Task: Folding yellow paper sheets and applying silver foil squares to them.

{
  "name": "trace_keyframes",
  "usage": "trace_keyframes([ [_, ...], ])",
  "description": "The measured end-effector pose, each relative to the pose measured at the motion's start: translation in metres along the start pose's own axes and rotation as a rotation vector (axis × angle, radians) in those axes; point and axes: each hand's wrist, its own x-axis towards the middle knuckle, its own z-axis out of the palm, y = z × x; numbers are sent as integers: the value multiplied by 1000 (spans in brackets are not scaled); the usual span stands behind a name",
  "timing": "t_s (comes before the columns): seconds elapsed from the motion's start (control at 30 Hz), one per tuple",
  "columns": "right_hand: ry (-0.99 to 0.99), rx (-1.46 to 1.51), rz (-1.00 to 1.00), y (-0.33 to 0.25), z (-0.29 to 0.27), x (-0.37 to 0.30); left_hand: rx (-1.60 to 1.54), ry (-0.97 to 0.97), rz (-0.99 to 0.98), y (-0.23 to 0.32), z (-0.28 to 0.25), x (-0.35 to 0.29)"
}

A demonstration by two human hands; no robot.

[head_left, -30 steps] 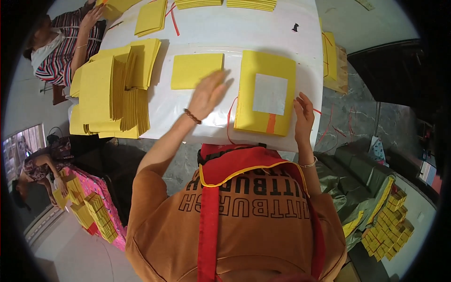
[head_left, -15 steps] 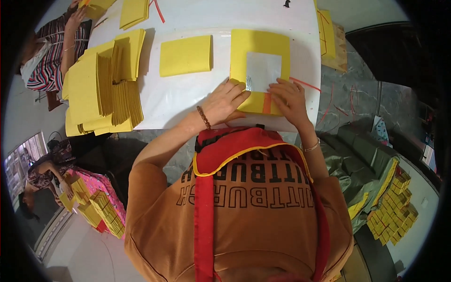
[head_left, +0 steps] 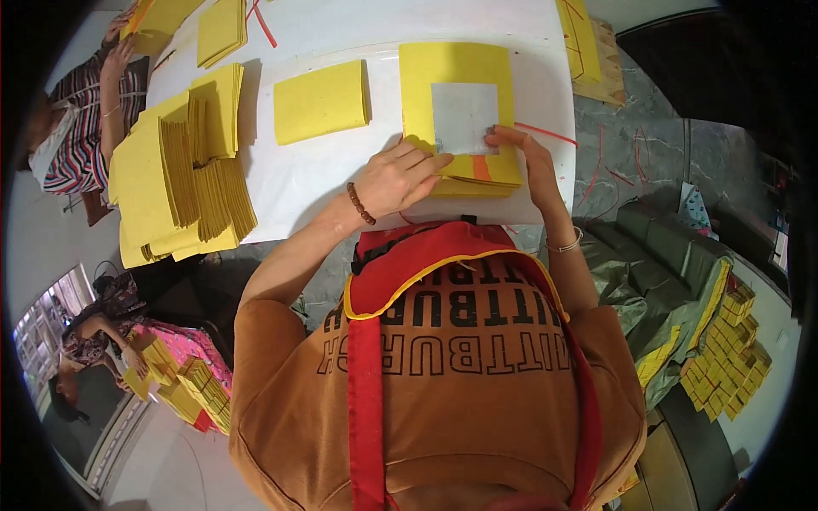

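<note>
A squarish stack of yellow paper [head_left: 457, 64] lies near the front edge of the table. On top of it is a silver-grey rectangular sheet [head_left: 464, 115], with a short orange strip [head_left: 481, 168] showing below it. My left hand [head_left: 396, 180], with a beaded bracelet, grips the stack's near left corner, fingers bent over the edge and thumb hidden. From the right, my right hand [head_left: 530, 153] reaches over the stack's edge. Its outstretched fingertips rest on the silver sheet's right side, and its lower fingers are partly hidden.
A smaller yellow stack [head_left: 321, 102] lies left of the sheet. Tall leaning piles of folded yellow paper [head_left: 170, 170] fill the table's left side. A red strip [head_left: 547, 134] sticks out at right. Two other people [head_left: 89, 123] work at the left. Bundled yellow pieces [head_left: 728, 358] lie at lower right.
My right fingers have slid up along the silver sheet's right side, away from the near edge of the stack. My left hand stays by the near left corner. The view has shifted slightly.
</note>
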Motion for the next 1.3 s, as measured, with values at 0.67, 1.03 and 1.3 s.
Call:
trace_keyframes([
  [0.67, 46, 88, 42, 5, 6, 0, -354, 65, -392, -2, 7, -2],
  [1.03, 51, -47, -25, 6, -2, 6, 142, -141, 128, 11, 8, 0],
  [1.3, 133, 281, 65, 2, -1, 9, 195, -137, 180, 2, 11, -1],
])
